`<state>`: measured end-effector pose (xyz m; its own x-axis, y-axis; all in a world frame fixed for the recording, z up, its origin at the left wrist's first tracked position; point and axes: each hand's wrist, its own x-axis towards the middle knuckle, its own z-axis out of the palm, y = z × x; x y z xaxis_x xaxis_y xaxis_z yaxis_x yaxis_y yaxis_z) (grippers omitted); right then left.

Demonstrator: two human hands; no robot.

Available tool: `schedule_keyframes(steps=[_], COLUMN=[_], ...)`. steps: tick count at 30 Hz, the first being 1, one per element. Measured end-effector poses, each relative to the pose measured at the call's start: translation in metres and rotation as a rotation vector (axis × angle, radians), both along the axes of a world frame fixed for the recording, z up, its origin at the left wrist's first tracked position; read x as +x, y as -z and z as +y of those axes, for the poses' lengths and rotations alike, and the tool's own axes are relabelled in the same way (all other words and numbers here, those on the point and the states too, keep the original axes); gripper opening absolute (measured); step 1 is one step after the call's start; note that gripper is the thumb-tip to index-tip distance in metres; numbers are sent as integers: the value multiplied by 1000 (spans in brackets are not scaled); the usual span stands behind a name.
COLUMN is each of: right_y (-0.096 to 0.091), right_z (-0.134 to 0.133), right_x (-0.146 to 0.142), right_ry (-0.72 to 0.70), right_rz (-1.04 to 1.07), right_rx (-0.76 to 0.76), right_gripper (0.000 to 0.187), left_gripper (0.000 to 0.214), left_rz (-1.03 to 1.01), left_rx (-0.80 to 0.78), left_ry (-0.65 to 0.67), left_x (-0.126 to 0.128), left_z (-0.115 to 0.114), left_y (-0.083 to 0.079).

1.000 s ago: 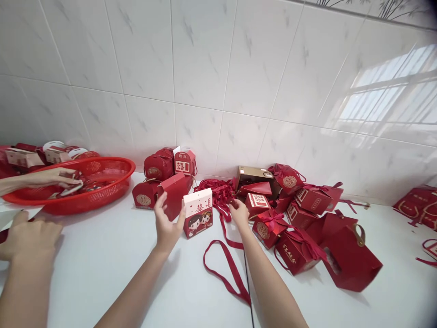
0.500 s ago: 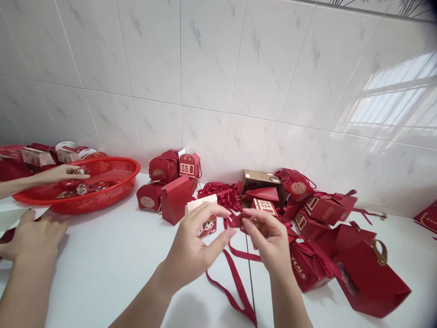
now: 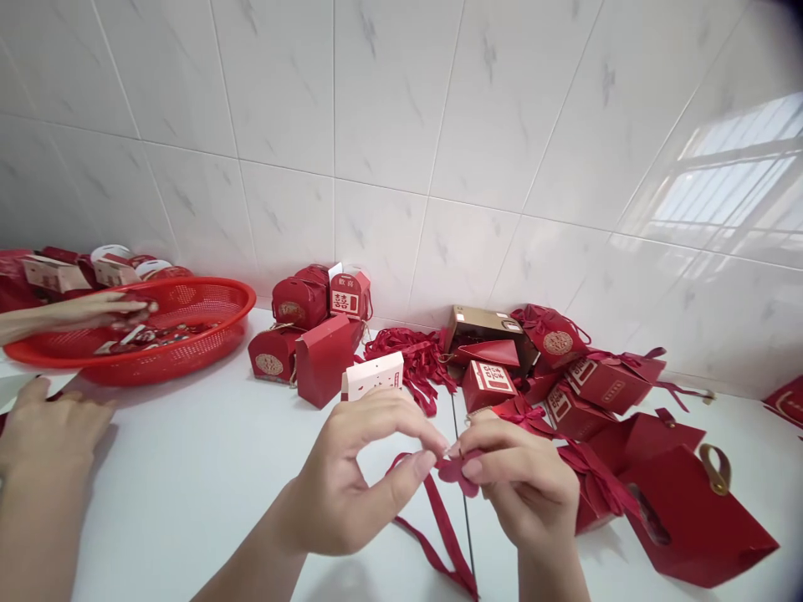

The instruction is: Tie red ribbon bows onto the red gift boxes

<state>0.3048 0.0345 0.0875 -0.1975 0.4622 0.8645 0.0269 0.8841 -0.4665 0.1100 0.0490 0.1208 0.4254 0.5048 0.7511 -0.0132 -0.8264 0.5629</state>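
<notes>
My right hand (image 3: 520, 472) pinches a small dark-red piece with rounded, petal-like lobes (image 3: 461, 472) between thumb and fingers. Thumb and index finger of my left hand (image 3: 370, 472) close together at the left edge of this piece. Whatever lies between those left fingertips is too small to make out. A long red ribbon (image 3: 442, 522) hangs in a loop below the two hands and rests on the white table (image 3: 238, 493). Just beyond my left hand stands a small white-topped box (image 3: 375, 376), its lower part hidden by the hand.
Red gift boxes (image 3: 324, 359) stand behind on the left, beside a heap of red ribbons (image 3: 417, 355). More red boxes (image 3: 696, 510) crowd the right side. At left, another person's hand (image 3: 100, 311) is over a red plastic basket (image 3: 219, 355); the other hand (image 3: 50, 435) is nearer.
Both my hands have come lower and closer together, and the left fingertips have closed at the red piece. The co-worker's hand over the basket has shifted slightly left.
</notes>
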Motion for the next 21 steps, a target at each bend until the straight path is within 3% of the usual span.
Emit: schedule_keyframes(steps=[5, 8, 15, 18, 21], right_y=[-2, -2, 12, 16, 14], right_z=[-1, -1, 1, 3, 5], right_x=[-4, -6, -17, -23, -24], right_ry=[-175, -261, -383, -330, -271], right_rz=[51, 146, 360, 441, 461], right_rx=[-213, -377, -558, -569, -576], right_gripper=[18, 4, 5, 3, 6], left_gripper=[30, 22, 12, 12, 7], left_rz=[43, 62, -60, -130, -75], left_rx=[78, 198, 589, 548, 422], left_ry=[23, 43, -309, -305, -260], left_x=[2, 2, 9, 12, 6], left_z=[4, 9, 12, 16, 31], left_y=[-2, -1, 8, 10, 10])
